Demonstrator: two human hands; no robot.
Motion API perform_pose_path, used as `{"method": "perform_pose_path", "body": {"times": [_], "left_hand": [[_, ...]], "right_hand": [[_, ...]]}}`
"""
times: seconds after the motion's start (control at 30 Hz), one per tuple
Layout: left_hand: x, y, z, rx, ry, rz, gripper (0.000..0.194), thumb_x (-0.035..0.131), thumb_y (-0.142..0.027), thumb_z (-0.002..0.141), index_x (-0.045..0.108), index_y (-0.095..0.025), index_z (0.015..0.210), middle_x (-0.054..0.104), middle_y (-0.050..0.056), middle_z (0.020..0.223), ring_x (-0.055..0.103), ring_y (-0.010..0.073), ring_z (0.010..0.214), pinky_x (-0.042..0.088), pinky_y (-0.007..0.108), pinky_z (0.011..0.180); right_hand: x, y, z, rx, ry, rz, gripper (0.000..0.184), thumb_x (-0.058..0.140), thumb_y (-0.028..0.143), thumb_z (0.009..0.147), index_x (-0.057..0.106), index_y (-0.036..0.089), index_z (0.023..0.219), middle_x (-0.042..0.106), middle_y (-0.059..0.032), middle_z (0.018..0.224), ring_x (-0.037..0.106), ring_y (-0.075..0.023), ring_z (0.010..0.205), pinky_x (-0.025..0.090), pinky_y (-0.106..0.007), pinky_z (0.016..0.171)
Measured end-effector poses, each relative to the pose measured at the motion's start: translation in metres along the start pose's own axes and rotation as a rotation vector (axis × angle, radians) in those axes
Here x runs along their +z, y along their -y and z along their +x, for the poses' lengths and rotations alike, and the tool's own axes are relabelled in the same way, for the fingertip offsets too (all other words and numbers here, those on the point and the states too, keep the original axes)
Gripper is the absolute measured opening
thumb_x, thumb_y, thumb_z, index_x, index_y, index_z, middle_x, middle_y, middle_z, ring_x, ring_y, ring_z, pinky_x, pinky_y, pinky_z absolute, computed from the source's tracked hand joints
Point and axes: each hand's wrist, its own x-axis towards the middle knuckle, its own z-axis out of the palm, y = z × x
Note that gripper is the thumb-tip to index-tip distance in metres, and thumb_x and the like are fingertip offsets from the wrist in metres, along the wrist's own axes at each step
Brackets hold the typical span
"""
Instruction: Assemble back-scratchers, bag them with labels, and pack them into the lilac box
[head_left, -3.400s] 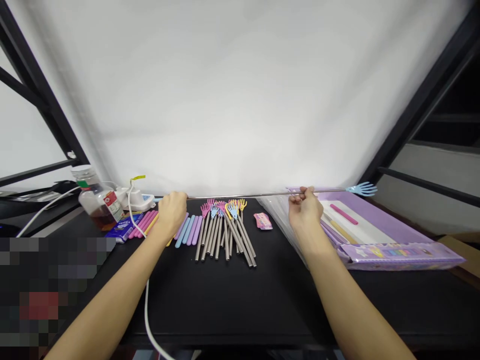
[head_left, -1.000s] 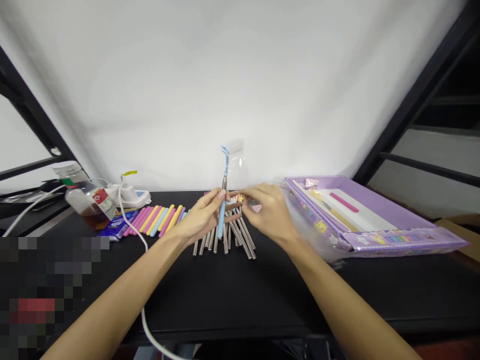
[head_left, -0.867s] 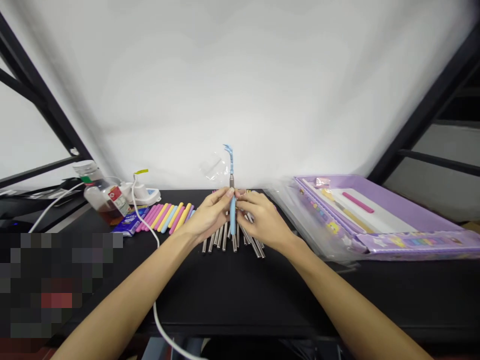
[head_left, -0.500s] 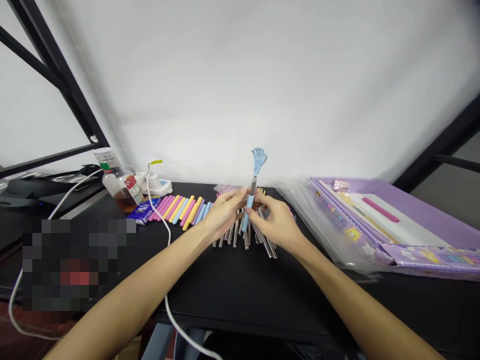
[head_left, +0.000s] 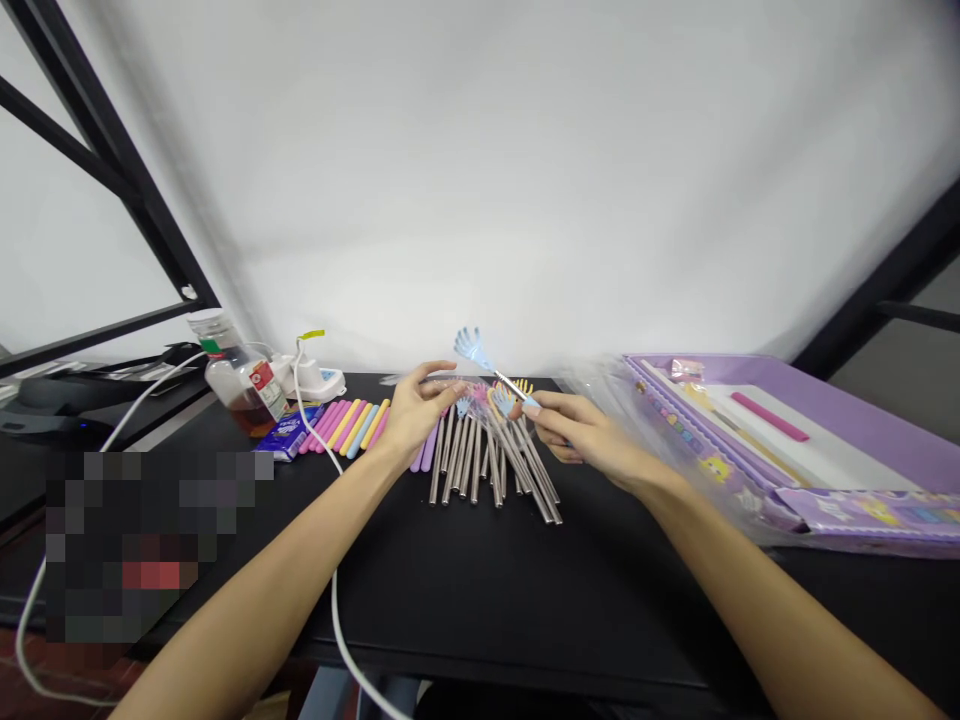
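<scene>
Holding up: blue back scratcher [head_left: 471, 346] with a thin steel rod, tipped over the pile | right hand [head_left: 585, 428]: fingers pinched on its blue grip | left hand [head_left: 418, 408]: wide open, empty, just beside the pile | pile: steel back scratchers [head_left: 480, 470] on the black desk [head_left: 465, 600]

A: What's on the bench from my end?

B: I log one black table [head_left: 450, 610]. At centre, telescoping back scratchers [head_left: 469, 470] lie fanned out, steel tubes toward me.

A: Left of those?

B: I count a row of pink, yellow and blue handle sleeves [head_left: 349, 425], touching side by side, then a blue packet [head_left: 289, 442] just beside them. Behind stand a plastic bottle [head_left: 241, 390] of brown liquid and a white power strip [head_left: 319, 381]. A white cable [head_left: 335, 600] crosses the table's near edge.

A: Right side?

B: I note a purple tray [head_left: 780, 400] in clear plastic wrap.
</scene>
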Motion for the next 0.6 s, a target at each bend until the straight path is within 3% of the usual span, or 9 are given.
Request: {"method": "perform_pose_path", "body": {"times": [0.1,0.2,0.37,0.47,0.6], "left_hand": [[-0.002,0.002,0.003,-0.043,-0.067,0.013,0.037,0.083,-0.033,0.068,0.066,-0.015,0.096,0.068,0.002,0.083,0.064,0.0141,0.075,0.055,0.028,0.072],[-0.004,0.001,0.005,-0.098,-0.095,-0.001,0.036,0.081,-0.031,0.071,0.067,-0.015,0.100,0.065,0.006,0.103,0.063,0.0128,0.074,0.056,0.028,0.065],[-0.008,0.000,0.005,-0.035,-0.030,0.027,0.073,0.088,-0.021,0.061,0.057,-0.023,0.127,0.051,0.012,0.141,0.070,0.0158,0.087,0.057,0.030,0.075],[-0.008,0.001,0.004,0.034,0.024,0.134,0.079,0.087,-0.029,0.066,0.052,-0.024,0.137,0.063,0.013,0.128,0.069,0.0149,0.082,0.056,0.030,0.076],[-0.008,0.001,0.002,0.040,0.031,0.185,0.076,0.087,-0.035,0.067,0.054,-0.019,0.133,0.073,0.009,0.103,0.072,0.0197,0.086,0.057,0.032,0.080]], "right_hand": [[-0.011,0.003,-0.004,0.041,0.053,-0.202,0.041,0.062,0.053,0.089,0.059,0.020,0.113,0.044,0.0078,0.058,0.031,-0.0062,0.046,0.022,-0.019,0.043],[-0.022,0.002,-0.007,0.051,0.088,-0.319,0.041,0.062,0.055,0.088,0.062,0.021,0.111,0.054,0.0044,0.067,0.038,-0.0054,0.044,0.027,-0.022,0.043],[-0.035,0.003,-0.009,0.051,0.091,-0.424,0.044,0.065,0.054,0.086,0.070,0.018,0.111,0.061,0.0008,0.067,0.047,-0.0076,0.044,0.036,-0.026,0.048],[-0.038,0.003,-0.009,0.087,0.099,-0.454,0.046,0.065,0.055,0.085,0.073,0.019,0.113,0.066,-0.0022,0.071,0.046,-0.0081,0.043,0.035,-0.026,0.046],[-0.040,0.002,-0.009,0.089,0.103,-0.479,0.046,0.065,0.055,0.085,0.076,0.019,0.112,0.069,-0.0049,0.073,0.047,-0.0090,0.044,0.035,-0.026,0.044]]}}
